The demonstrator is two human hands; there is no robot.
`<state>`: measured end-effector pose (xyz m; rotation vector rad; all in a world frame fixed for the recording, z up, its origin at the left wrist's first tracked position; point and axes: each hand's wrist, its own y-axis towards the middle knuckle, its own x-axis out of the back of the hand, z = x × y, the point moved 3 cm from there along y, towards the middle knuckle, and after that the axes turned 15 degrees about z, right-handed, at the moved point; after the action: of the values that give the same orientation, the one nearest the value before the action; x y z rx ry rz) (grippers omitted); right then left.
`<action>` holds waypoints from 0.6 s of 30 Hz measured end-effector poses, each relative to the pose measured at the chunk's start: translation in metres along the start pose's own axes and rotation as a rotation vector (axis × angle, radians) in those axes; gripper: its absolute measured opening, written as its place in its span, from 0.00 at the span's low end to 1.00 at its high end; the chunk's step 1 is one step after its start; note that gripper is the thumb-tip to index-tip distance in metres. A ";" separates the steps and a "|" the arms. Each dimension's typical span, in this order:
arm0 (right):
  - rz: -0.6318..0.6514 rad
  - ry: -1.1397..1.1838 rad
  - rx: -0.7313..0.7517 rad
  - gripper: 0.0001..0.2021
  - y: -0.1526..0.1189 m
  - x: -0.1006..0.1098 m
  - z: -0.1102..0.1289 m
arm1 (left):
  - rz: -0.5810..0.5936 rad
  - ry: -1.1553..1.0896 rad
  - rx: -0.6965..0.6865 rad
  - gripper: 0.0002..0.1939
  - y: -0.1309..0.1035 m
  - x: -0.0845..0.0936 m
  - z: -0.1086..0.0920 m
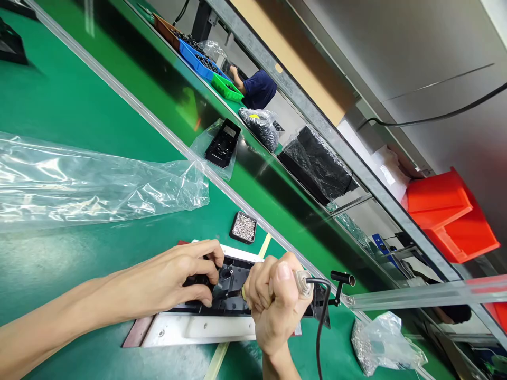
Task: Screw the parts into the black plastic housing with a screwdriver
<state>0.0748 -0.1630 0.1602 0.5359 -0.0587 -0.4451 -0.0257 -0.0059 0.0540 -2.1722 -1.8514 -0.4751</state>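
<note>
Two bare hands work over a black plastic part (232, 287) near the table's near edge, seated on a flat white fixture plate (198, 330). The right hand (273, 301) is closed in a full fist around the handle of a powered screwdriver (303, 285), thumb on top, its black cable (320, 327) looping down toward the near edge; the tip is hidden behind the fingers. The left hand (178, 279) lies curled on the part's left end, fingertips pressing down on it, the grip partly closed and holding the part steady rather than wrapping anything. Just beyond the part, a small black square tray (243, 228) holds a heap of tiny silvery screws. At the near right corner a crumpled clear bag (382, 343) holds more small metal pieces. A long, glossy, wrinkled clear plastic sheet (91, 179) stretches across the green table (59, 95) on the left. Farther off, past a metal rail, a black moulded housing (223, 143) sits in a clear bag, and blue (194, 55) and green (225, 87) bins stand along the far edge beside another person's dark blue sleeve (259, 88).
</note>
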 end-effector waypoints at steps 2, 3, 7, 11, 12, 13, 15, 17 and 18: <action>0.001 -0.002 -0.002 0.30 0.000 0.000 0.001 | 0.004 0.005 -0.010 0.08 0.000 0.000 -0.001; 0.000 -0.002 -0.006 0.30 0.000 0.000 0.001 | 0.006 0.008 -0.014 0.08 0.000 0.000 -0.001; -0.003 -0.014 -0.014 0.30 0.000 0.002 0.002 | -0.002 0.019 -0.026 0.08 0.001 -0.002 0.003; -0.003 -0.020 -0.025 0.30 0.001 0.003 0.002 | -0.058 0.057 -0.076 0.08 0.002 -0.004 0.006; -0.004 -0.019 -0.030 0.30 0.001 0.003 0.002 | -0.066 0.063 -0.084 0.08 0.002 -0.004 0.006; -0.006 -0.017 -0.036 0.30 0.001 0.003 0.002 | -0.068 0.063 -0.086 0.08 0.001 -0.004 0.006; -0.001 -0.019 -0.039 0.29 0.000 0.003 0.002 | -0.059 0.054 -0.080 0.08 0.001 -0.004 0.006; 0.018 -0.033 -0.028 0.29 -0.002 0.003 0.002 | -0.054 0.052 -0.088 0.08 0.002 -0.005 0.008; 0.025 -0.040 -0.025 0.29 -0.002 0.003 0.002 | -0.055 0.057 -0.101 0.09 0.003 -0.005 0.009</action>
<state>0.0766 -0.1674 0.1609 0.5014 -0.0984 -0.4313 -0.0231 -0.0073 0.0439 -2.1512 -1.8994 -0.6481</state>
